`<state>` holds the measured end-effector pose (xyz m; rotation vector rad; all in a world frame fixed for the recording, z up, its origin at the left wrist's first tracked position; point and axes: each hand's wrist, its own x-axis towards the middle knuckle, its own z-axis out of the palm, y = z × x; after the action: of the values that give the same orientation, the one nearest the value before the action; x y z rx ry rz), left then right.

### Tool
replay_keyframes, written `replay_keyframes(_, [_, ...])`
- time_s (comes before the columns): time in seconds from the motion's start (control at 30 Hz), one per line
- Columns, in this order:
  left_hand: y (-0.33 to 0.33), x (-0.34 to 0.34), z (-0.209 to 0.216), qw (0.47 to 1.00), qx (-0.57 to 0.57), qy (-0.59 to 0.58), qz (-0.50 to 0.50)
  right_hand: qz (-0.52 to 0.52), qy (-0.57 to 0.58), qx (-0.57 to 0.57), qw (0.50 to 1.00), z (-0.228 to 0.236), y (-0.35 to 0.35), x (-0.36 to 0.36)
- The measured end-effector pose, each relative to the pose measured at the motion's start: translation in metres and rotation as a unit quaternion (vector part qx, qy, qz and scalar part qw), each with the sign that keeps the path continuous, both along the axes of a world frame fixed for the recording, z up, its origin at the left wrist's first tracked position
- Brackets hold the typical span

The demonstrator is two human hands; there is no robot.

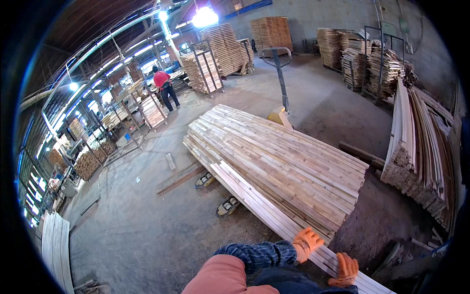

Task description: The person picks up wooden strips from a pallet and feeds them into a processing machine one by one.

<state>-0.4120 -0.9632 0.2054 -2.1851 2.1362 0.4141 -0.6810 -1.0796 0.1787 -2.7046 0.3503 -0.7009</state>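
Both my hands wear orange gloves and are on a narrow row of pale wooden strips [259, 200] at the near-left side of a large stack of boards [279, 161]. This row juts past the stack's near end toward my body. My left hand [307, 243] is closed over the strips close to the stack's corner, its fingers curled toward the far edge. Nearer to me, my right hand [346, 270] also grips them, with its fingers bent over the far side and its thumb toward me. The undersides of the strips are hidden.
A pallet jack [280, 81] stands behind the stack. Wooden bearers [181, 178] and roller wheels [227, 206] show beneath its left side. More lumber [416, 152] lies at right, and pale boards [56, 250] at far left. A person in red [164, 85] stands farther back among loaded racks.
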Motion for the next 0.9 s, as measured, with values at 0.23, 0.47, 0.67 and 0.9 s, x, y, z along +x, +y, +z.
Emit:
replay_keyframes(0.23, [0.036, 0.04, 0.015, 0.982, -0.136, 0.116, -0.066, -0.048, 0.153, 0.038, 0.986, -0.055, -0.025, -0.035])
replay_keyframes(0.47, [0.114, 0.192, 0.018, 0.989, -0.032, -0.126, 0.075, -0.099, 0.032, -0.075, 0.992, 0.017, -0.017, -0.105])
replay_keyframes(0.67, [0.076, 0.127, 0.006, 0.997, -0.03, -0.026, 0.071, -0.19, 0.019, -0.153, 0.97, 0.033, -0.003, -0.109])
replay_keyframes(0.9, [0.064, 0.038, 0.004, 0.999, -0.019, 0.05, 0.009, 0.012, 0.08, 0.009, 0.997, 0.02, 0.016, -0.032])
